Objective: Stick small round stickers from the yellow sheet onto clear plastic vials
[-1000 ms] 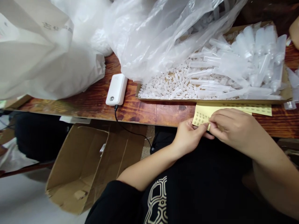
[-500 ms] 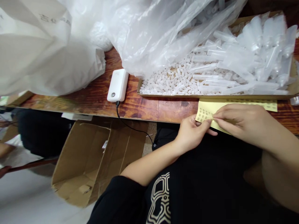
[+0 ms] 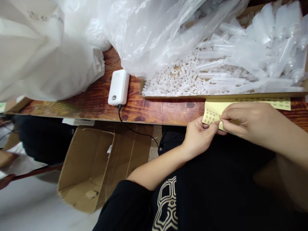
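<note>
The left hand (image 3: pixel 198 138) holds the near edge of a yellow sheet (image 3: pixel 211 107), its thumb on top and its fingers underneath. The right hand (image 3: pixel 250 123) has its thumb and forefinger pinched together on the same sheet, just beside the left thumb; whether this grip also has a single sticker in it is too small to tell. Rows of small oval marks run across the sheet, which is at the front edge of the desk (image 3: pixel 156 110). More marked yellow paper (image 3: pixel 281 104) shows behind the right hand; I cannot tell if it is a separate piece.

Just beyond lies a shallow cardboard tray (image 3: pixel 173 97), with tiny white plastic pieces (image 3: pixel 173 83) on its left and clear tubes (image 3: pixel 276 48) heaped on its right. A clear plastic bag (image 3: pixel 149 38) drapes over its back left part. Further left are a white power bank (image 3: pixel 119 86), plugged into a black cable (image 3: pixel 130 129), and a big white sack (image 3: pixel 48 54). An open cardboard box (image 3: pixel 84 160) sits below the desk.
</note>
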`<action>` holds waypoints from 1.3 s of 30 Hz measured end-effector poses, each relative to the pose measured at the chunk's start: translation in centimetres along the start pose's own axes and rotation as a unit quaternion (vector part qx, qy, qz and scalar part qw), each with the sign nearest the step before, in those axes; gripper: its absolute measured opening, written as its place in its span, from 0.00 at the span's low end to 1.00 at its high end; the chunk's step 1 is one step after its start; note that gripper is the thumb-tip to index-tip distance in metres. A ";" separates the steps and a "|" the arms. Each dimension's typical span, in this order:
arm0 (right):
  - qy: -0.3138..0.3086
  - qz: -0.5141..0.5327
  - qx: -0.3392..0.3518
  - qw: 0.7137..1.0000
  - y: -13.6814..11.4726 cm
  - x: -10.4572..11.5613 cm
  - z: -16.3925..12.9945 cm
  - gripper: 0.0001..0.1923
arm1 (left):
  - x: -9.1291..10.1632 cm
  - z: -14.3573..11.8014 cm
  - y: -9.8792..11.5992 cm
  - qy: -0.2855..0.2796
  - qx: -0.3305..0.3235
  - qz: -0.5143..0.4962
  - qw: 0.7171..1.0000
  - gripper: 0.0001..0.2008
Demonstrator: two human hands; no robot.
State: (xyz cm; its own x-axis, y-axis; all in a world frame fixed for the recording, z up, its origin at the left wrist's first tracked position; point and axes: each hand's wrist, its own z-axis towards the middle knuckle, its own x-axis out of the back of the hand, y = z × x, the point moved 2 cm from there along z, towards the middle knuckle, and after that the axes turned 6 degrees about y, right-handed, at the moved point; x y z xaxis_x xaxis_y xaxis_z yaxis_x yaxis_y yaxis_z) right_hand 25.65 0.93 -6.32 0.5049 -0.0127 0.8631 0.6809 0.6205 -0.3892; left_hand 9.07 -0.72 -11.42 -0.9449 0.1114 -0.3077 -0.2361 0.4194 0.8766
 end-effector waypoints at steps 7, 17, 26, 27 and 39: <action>-0.006 0.030 0.003 1.000 0.4 0.6 0.6 0.15 | -0.1 -0.1 -0.1 0.004 -0.001 -0.009 1.000 0.25; 0.086 0.038 0.009 0.996 -0.5 0.3 -1.3 0.12 | 0.2 -0.2 1.7 -0.003 0.078 0.027 0.997 0.12; 0.105 -0.139 0.096 0.980 -3.4 -0.1 -3.9 0.12 | -0.5 -0.3 3.3 0.046 0.096 0.051 0.993 0.06; 0.109 -0.142 0.102 0.978 -3.0 -0.2 -4.4 0.13 | -0.5 -0.3 3.3 0.050 0.095 0.052 0.993 0.05; 0.111 0.060 -0.064 0.990 -0.8 1.7 -5.9 0.10 | -1.4 0.0 2.5 0.016 0.114 0.090 0.989 0.07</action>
State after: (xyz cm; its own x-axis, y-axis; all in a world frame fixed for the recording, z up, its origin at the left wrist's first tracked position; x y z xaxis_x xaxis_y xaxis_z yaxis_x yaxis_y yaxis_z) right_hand 29.09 -4.21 -6.43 0.6810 -0.1255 0.7214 0.6629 0.5240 -0.5347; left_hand 9.77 0.19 -8.76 -0.9746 0.1755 -0.1392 -0.0095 0.5888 0.8082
